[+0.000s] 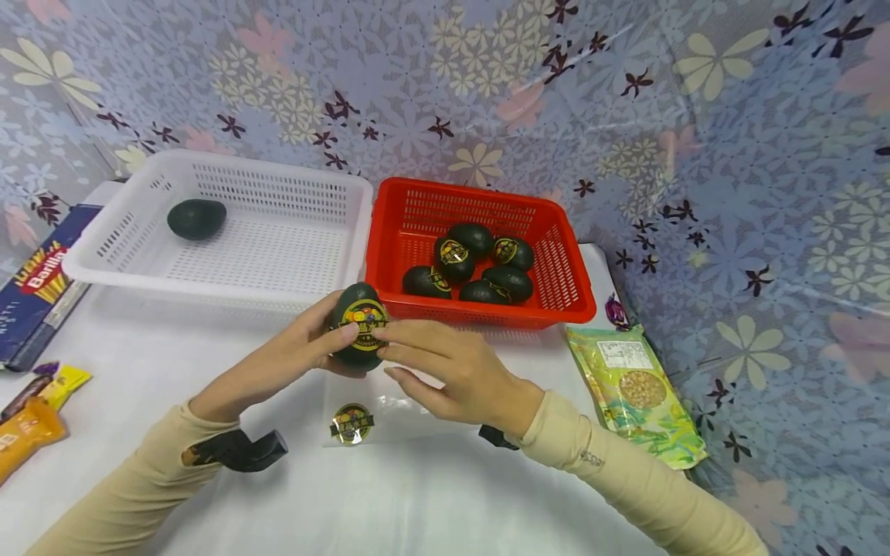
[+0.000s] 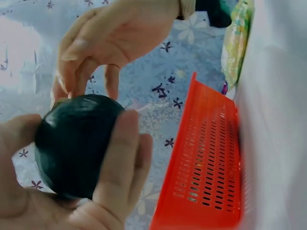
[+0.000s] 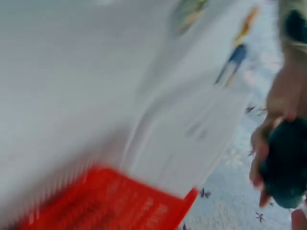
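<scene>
A dark green avocado (image 1: 354, 359) with a round black, yellow and red label (image 1: 364, 323) on its side is held upright by my left hand (image 1: 306, 347), the thumb on the label. From the right, the fairly straight fingers of my right hand (image 1: 452, 371) touch the label's edge. In the left wrist view the left fingers wrap the avocado (image 2: 76, 143). The right wrist view is blurred; the avocado (image 3: 288, 163) sits at its right edge. Below the hands lies a clear sheet (image 1: 410, 428) with one similar label (image 1: 351, 424) on it.
A white basket (image 1: 257, 289) with one unlabelled avocado (image 1: 198, 219) stands behind, left. Beside it a red basket (image 1: 480, 193) contains several avocados, most showing labels. A pasta box (image 1: 45, 289) and wrapped snacks (image 1: 31, 436) lie left; a green food bag (image 1: 636, 390) and purple candy (image 1: 615, 311) lie right.
</scene>
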Available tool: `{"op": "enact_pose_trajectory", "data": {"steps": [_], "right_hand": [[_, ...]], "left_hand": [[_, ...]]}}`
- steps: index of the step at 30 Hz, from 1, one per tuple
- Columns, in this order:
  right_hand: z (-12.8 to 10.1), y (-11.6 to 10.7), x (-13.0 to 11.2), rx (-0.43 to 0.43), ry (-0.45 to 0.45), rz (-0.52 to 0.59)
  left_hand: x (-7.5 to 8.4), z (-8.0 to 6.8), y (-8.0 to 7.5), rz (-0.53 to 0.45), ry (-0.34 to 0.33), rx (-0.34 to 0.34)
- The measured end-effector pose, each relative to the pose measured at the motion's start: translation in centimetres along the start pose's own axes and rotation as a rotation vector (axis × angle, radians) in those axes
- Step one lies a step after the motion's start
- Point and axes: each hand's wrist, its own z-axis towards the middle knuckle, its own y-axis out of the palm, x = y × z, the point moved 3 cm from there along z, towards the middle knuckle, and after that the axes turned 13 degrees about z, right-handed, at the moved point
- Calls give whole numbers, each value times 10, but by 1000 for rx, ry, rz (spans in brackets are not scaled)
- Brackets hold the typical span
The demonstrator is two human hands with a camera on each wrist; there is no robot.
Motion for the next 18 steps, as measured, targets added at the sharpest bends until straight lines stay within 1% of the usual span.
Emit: {"op": "enact_pose_trajectory", "data": {"steps": [2, 4, 6, 8, 11, 14, 18], "right_hand": [[2, -2, 2, 105, 154, 175], [4, -3, 6, 177, 326, 310], [6, -2, 8, 208, 482, 411], [6, 0, 10, 193, 596, 467], [6, 2, 12, 162, 698, 506], [6, 4, 14, 136, 765, 554], [4, 8, 13, 97, 827, 582]], "left_hand": [[4, -1, 1, -8, 17, -15], [7, -1, 2, 4, 36, -30], [10, 0, 5, 23, 55, -47], [11, 2, 8, 50, 69, -53], [11, 4, 11, 82, 66, -43], [9, 6, 13, 93, 50, -32], [9, 8, 16, 97, 64, -34]]}}
